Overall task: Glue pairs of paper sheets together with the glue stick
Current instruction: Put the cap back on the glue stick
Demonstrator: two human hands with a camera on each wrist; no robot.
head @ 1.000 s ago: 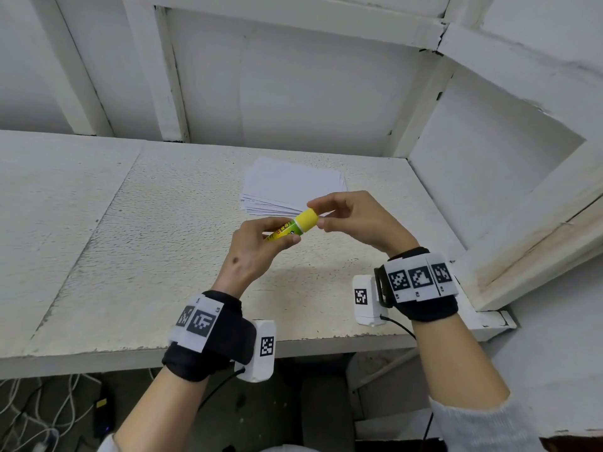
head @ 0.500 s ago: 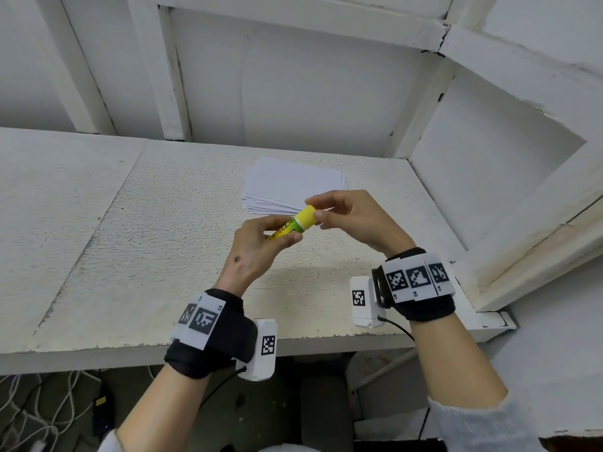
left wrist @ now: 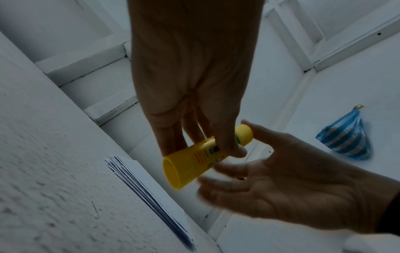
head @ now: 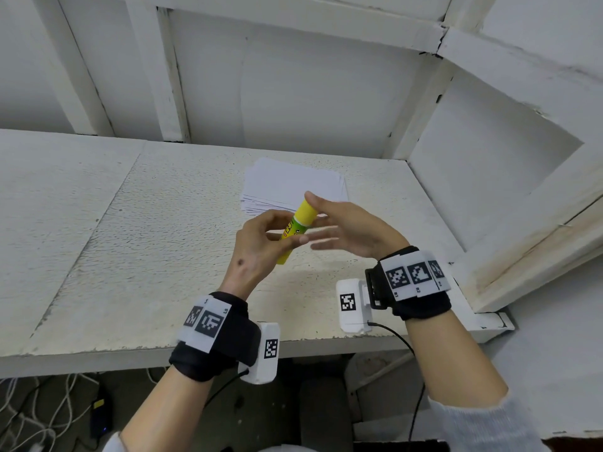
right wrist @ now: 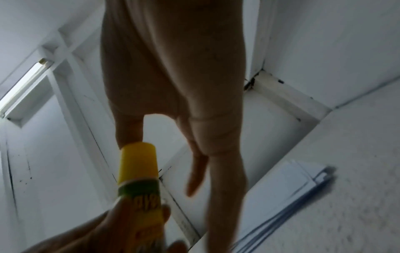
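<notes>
Uncapping the glue stick, mid-frame above the paper

Your left hand (head: 257, 252) pinches the glue stick (head: 298, 228) by its lower barrel, thumb and fingers curled round it, tilted with the cap (head: 306, 208) up toward the centre of the head view. Your right hand (head: 346, 228) is spread with straight fingers; one fingertip sits at the cap's end, gripping nothing yet. The cap looks to be on, so close thumb and forefinger round it and pull along the barrel's axis while the left hand holds steady. The paper stack (head: 293, 182) lies on the table (head: 130, 256) just above the hands in frame, untouched. A blue striped bag (left wrist: 348, 137) shows at the right of the left wrist view, well apart. Nothing blocks the way; blur hides the finer finger detail.
</notes>
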